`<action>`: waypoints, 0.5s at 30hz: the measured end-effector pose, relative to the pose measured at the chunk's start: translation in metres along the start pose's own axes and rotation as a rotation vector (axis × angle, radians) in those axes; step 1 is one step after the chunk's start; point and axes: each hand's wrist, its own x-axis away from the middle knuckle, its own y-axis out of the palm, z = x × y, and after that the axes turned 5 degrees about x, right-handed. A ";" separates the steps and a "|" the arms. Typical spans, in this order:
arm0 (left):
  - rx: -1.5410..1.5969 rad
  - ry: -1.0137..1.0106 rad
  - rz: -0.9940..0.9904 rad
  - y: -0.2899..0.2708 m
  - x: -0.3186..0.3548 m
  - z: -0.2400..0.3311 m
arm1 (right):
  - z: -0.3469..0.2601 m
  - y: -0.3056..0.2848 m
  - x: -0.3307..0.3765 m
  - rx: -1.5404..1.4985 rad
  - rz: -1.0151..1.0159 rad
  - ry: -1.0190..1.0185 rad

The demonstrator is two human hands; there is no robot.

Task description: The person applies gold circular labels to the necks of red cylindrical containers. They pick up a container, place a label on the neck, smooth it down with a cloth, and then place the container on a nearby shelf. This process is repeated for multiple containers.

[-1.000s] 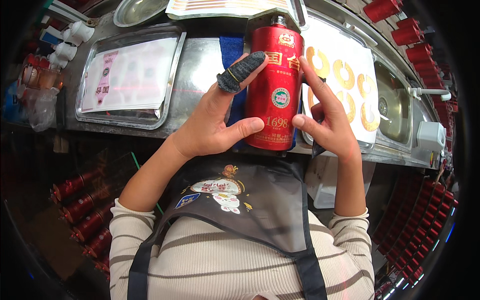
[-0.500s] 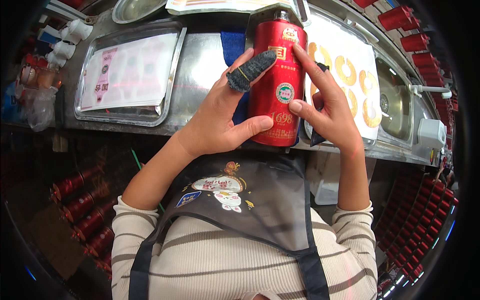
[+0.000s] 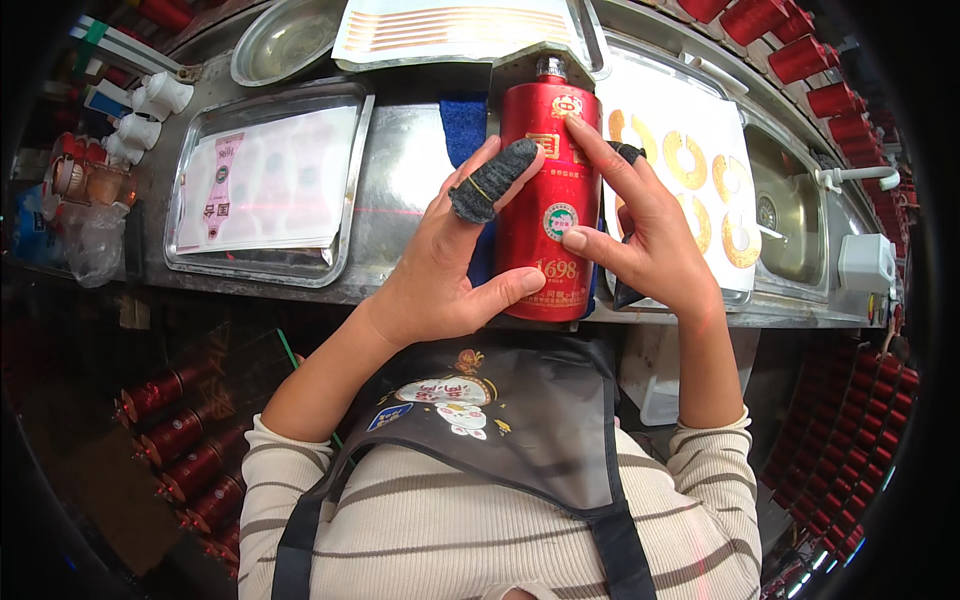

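Observation:
A shiny red bottle (image 3: 525, 200) with gold print and a small round green-and-white label (image 3: 561, 222) lies on its back, neck pointing away from me. Its neck end sits at a metal rest, over a blue cloth (image 3: 462, 130). My left hand (image 3: 425, 260) is curved against the bottle's left side, thumb on the lower front; a dark knitted finger cover (image 3: 490, 185) wraps one finger. From the other side my right hand (image 3: 655, 230) grips it, index finger near the upper emblem and thumb beside the round label. Something dark also covers a right finger.
Left stands a metal tray (image 3: 345, 235) of pink-and-white label sheets. Ahead are a steel bowl (image 3: 245, 65) and a sheet of gold strips (image 3: 455, 30). At right lie a sheet of gold curved labels (image 3: 685, 160) and a sink (image 3: 800, 240). Red bottles (image 3: 170, 435) stand below left.
The whole view has shifted slightly, so the bench and bottle sit a little lower in it. Both hands keep nearly the same places on the bottle.

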 end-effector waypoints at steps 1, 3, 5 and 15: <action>0.011 -0.010 0.001 0.000 -0.001 0.001 | 0.001 0.000 0.000 0.000 -0.001 -0.005; 0.025 -0.003 0.007 0.001 -0.001 0.001 | -0.001 0.001 -0.001 -0.043 -0.003 0.000; 0.030 0.031 0.018 0.002 0.000 -0.002 | -0.002 0.001 -0.002 -0.054 -0.012 0.007; -0.037 -0.023 -0.040 -0.004 -0.004 0.005 | -0.002 -0.003 -0.005 -0.031 -0.031 0.032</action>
